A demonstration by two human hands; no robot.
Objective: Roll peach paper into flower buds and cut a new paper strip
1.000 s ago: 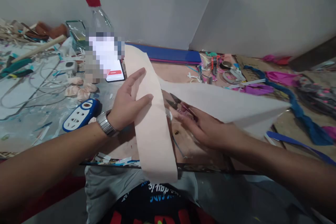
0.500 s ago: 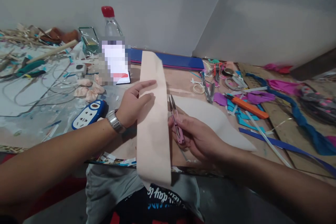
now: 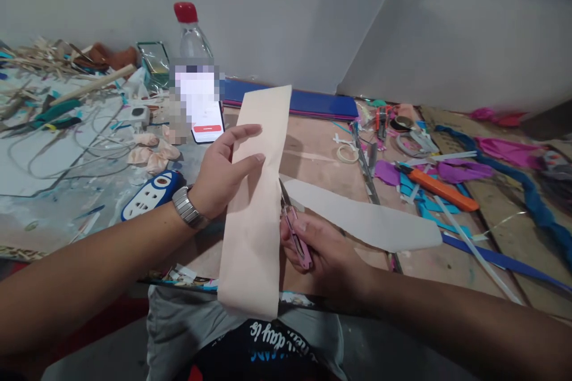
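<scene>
A long peach-coloured strip [image 3: 252,220] of sheet material runs from the table over its front edge; whether it is paper or thin foam I cannot tell. My left hand [image 3: 223,166] grips it from the left, thumb and index finger on top, the other fingers hidden beneath. In my right hand [image 3: 324,244] is a pair of pink thread snips [image 3: 295,241], its blades at the strip's right edge. Behind that hand lies a pale cut-out sheet [image 3: 375,223] with a rounded end.
A phone [image 3: 203,107] leans against a red-capped bottle [image 3: 192,36]. A blue-and-white power strip [image 3: 152,196] lies left, near green-handled pliers [image 3: 56,113]. Rightward are an orange utility knife [image 3: 440,187], a tape ring [image 3: 347,153] and blue ribbon [image 3: 504,175]. Blue sheets [image 3: 308,104] lie along the wall.
The snips have come in to the strip's right edge. The strip's far end has swung right and its near end left. The pale sheet behind my right hand shows a different outline.
</scene>
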